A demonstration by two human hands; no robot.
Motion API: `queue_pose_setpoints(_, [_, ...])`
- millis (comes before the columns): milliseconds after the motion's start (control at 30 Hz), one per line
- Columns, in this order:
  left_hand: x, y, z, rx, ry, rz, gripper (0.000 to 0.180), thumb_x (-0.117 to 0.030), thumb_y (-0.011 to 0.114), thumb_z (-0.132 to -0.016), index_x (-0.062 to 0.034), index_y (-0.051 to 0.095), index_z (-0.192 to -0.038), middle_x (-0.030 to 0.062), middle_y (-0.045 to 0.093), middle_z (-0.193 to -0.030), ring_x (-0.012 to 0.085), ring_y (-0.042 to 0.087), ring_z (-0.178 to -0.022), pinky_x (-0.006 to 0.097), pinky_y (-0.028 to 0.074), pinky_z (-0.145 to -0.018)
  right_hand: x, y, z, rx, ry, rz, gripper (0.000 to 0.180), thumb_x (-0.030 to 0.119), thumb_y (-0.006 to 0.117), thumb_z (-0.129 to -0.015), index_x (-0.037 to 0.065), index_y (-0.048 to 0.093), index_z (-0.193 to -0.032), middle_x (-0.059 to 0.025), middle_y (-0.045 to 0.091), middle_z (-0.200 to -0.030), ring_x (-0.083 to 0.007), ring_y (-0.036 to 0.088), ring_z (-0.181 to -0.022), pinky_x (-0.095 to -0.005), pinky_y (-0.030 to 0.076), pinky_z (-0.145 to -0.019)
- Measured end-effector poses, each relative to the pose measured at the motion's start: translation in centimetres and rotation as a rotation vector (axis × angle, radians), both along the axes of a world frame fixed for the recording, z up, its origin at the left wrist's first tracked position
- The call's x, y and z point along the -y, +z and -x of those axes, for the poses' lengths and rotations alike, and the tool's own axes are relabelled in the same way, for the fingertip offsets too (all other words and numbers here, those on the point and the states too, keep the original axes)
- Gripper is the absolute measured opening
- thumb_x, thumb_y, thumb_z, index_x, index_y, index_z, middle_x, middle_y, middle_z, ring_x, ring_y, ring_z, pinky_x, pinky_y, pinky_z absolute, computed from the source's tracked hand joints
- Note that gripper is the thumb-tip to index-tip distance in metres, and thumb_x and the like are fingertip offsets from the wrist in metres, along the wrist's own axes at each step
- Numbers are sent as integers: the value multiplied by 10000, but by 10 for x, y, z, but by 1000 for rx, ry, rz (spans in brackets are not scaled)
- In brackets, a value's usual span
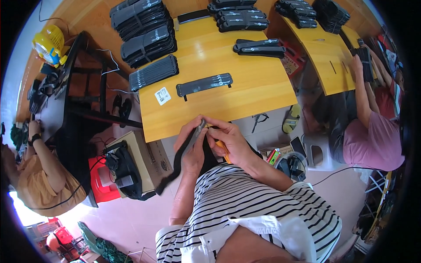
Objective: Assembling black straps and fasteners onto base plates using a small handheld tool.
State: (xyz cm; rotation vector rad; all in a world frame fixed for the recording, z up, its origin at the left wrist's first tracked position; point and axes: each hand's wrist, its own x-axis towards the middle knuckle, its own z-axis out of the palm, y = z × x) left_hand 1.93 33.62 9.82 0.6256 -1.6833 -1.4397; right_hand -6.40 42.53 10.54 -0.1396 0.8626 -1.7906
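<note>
A black strap (pixel 178 160) is held at the center of the frame, its upper end pinched between the thumb and fingers of the left hand (pixel 192 154), its tail trailing toward the lower left. An orange-handled tool (pixel 222 151) is gripped in the curled right hand (pixel 236 145), whose fingertips are brought close to the strap's end. Beyond, on a yellow wooden table (pixel 250 94), a flat black band (pixel 201 85) is laid near a white label (pixel 162 96); bundled black bands (pixel 148 44) are stacked at the upper left.
</note>
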Motion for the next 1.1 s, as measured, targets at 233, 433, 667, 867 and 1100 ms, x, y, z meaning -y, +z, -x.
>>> queue_pose_setpoints(233, [8,9,1,-67,-80,-338,175,-1,583,-825,19,563,-998,99,613,-977,143,589,-879,256,481,-802,-3,4,14,-461,82,-190,293,64,499,-872,54,496,-1165,-36,525,-619,-42,362,-371,-171,255,-331])
queue_pose_setpoints(433, [16,10,-3,-167,-163,-633,141,-35,574,-843,13,568,-975,87,617,-953,122,593,-847,246,507,-761,-7,12,19,-459,144,-176,288,51,514,-865,64,466,-1148,-10,521,-623,-34,392,-415,-166,289,-380])
queue_pose_setpoints(667, [9,7,-6,-103,-112,-334,154,27,555,-822,26,561,-976,98,622,-961,136,596,-846,245,492,-758,-5,-4,14,-713,26,-105,265,33,502,-869,58,484,-1133,-5,520,-636,-27,404,-475,-166,302,-421])
queue_pose_setpoints(867, [15,20,-10,-89,-214,-321,168,38,563,-819,35,570,-987,99,615,-962,139,581,-877,240,464,-787,-6,4,15,-587,83,-19,246,27,488,-878,59,495,-1122,-39,532,-661,-38,397,-424,-166,297,-383])
queue_pose_setpoints(1100, [14,13,-12,-91,-195,-356,166,40,548,-826,33,567,-991,115,614,-966,148,590,-889,255,485,-783,-8,5,7,-334,47,-28,188,47,500,-881,42,515,-1069,-35,528,-635,-37,376,-390,-162,271,-351])
